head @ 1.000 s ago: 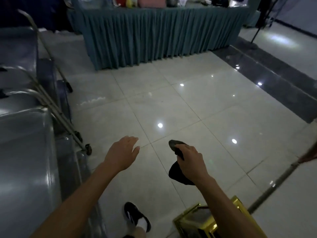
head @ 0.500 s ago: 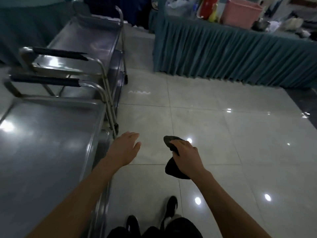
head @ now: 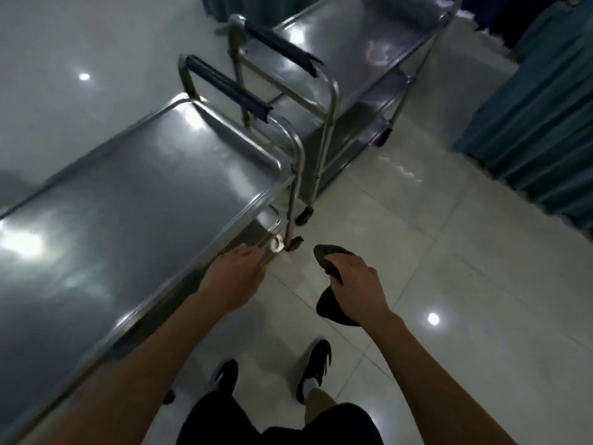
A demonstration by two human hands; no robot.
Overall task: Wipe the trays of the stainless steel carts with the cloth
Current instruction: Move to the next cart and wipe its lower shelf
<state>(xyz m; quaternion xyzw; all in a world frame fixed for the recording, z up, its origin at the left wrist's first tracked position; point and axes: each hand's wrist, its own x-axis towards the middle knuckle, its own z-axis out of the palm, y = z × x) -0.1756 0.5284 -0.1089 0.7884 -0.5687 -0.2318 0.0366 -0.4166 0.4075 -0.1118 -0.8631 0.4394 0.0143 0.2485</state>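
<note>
Right hand (head: 356,284) clenched on dark crumpled cloth (head: 333,303) at 6 o'clock, over pale tiled floor (head: 417,252). Left hand (head: 234,281) fingers loosely spread, at nearest shiny stainless steel cart tray (head: 128,203) edge, 9 o'clock. Second steel cart (head: 353,43) at 12.

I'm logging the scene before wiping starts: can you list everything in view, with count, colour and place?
Stainless steel carts: two, silver; near cart at left, far cart beyond it at top.
Cart handles: two, silver with dark grips; near handle, far handle.
Cloth: one, dark, bunched in the right hand, over the floor.
Skirted table: one, teal drape, at right edge.
Floor: pale glossy tiles, with light reflections.
Shoes: two, black; left shoe, right shoe, bottom centre.
Left hand: empty, fingers by the near cart's tray edge; contact unclear.
Right hand: gripping the cloth.
</note>
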